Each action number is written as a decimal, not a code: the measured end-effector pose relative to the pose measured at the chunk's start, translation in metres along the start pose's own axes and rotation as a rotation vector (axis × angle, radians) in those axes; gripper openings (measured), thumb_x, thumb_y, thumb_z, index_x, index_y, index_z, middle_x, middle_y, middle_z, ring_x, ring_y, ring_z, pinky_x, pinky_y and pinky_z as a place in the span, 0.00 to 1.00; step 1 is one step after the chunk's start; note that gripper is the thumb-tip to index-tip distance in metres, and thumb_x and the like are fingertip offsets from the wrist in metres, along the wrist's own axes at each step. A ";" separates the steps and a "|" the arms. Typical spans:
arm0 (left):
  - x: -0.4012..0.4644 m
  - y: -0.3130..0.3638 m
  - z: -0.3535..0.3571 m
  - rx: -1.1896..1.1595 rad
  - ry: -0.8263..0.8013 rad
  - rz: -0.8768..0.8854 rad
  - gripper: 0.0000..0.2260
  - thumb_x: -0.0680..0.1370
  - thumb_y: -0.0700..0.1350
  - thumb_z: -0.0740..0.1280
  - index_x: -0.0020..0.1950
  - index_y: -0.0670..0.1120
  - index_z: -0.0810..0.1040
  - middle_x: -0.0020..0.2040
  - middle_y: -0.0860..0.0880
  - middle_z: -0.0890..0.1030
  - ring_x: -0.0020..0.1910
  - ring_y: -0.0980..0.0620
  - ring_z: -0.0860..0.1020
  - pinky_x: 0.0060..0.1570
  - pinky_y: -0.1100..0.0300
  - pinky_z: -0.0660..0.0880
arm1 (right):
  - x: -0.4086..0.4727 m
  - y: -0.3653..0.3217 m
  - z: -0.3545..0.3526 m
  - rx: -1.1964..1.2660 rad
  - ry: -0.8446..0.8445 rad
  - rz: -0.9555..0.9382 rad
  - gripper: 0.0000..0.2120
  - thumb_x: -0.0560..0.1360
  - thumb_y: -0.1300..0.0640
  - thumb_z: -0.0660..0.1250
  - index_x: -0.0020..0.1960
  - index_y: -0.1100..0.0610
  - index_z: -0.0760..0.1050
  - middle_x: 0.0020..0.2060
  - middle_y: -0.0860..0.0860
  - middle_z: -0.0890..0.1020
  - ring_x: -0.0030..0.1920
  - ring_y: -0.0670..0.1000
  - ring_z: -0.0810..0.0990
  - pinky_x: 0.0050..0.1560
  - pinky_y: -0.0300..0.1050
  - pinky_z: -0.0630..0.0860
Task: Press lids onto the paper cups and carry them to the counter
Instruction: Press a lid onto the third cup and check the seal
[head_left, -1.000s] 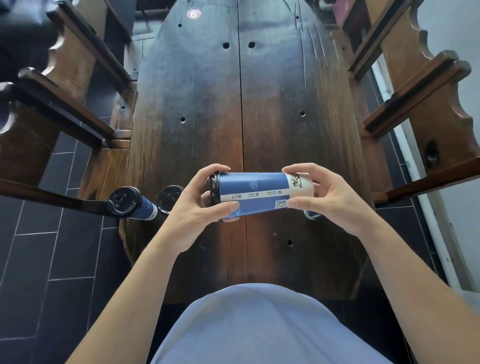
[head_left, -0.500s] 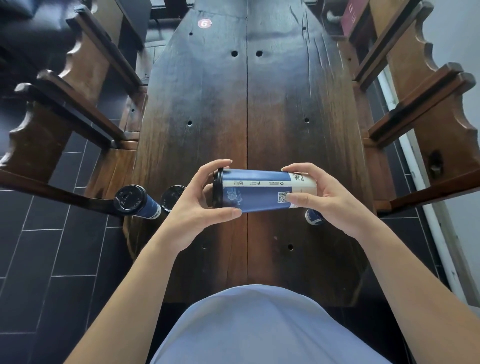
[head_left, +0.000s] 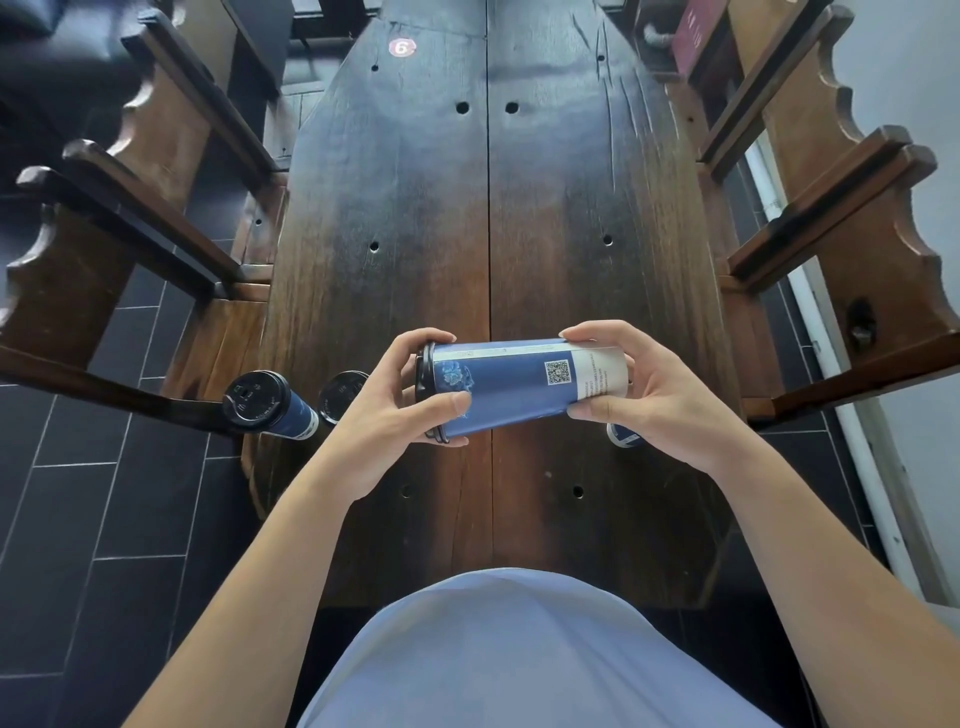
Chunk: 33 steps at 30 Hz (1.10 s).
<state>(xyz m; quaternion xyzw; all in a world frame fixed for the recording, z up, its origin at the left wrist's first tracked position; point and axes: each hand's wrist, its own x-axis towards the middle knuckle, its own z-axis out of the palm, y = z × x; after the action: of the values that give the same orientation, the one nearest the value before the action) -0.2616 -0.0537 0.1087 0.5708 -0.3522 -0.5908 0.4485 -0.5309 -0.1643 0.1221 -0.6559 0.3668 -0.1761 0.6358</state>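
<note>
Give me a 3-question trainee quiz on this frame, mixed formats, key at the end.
1. True or false: the held cup stands upright on the table.
2. Which hand grips the lid end of the held cup?
A. left hand
B. right hand
C. neither
3. Fill in: at the table's left edge stand ___ lidded cups, the outer cup and the inner cup.

Key:
1. False; it lies sideways in the air, held at both ends.
2. A; the right hand holds the base end.
3. Two. Another blue cup peeks out below the right hand; its lid cannot be judged.
</note>
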 end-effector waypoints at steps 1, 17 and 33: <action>0.000 0.000 0.000 0.016 0.001 0.000 0.27 0.72 0.46 0.77 0.69 0.56 0.73 0.61 0.52 0.79 0.63 0.44 0.81 0.51 0.41 0.84 | 0.000 0.000 0.000 -0.003 -0.001 -0.003 0.28 0.70 0.55 0.74 0.68 0.45 0.71 0.61 0.40 0.76 0.68 0.44 0.71 0.51 0.44 0.83; -0.003 0.004 0.001 0.104 0.010 0.093 0.32 0.67 0.49 0.77 0.70 0.53 0.72 0.59 0.55 0.79 0.59 0.48 0.80 0.54 0.41 0.84 | 0.001 0.005 -0.001 -0.049 0.015 -0.018 0.30 0.72 0.59 0.77 0.70 0.45 0.71 0.63 0.43 0.75 0.67 0.51 0.73 0.54 0.47 0.83; -0.007 0.014 -0.002 0.129 -0.050 0.138 0.34 0.68 0.40 0.78 0.71 0.55 0.72 0.64 0.49 0.76 0.57 0.50 0.81 0.54 0.53 0.82 | 0.001 -0.002 0.004 0.006 0.024 0.036 0.29 0.70 0.49 0.78 0.68 0.47 0.72 0.57 0.46 0.76 0.57 0.46 0.80 0.46 0.38 0.81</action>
<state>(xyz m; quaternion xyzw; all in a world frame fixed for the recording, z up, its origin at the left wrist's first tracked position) -0.2587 -0.0516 0.1243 0.5579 -0.4392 -0.5486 0.4416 -0.5271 -0.1627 0.1229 -0.6451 0.3854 -0.1735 0.6365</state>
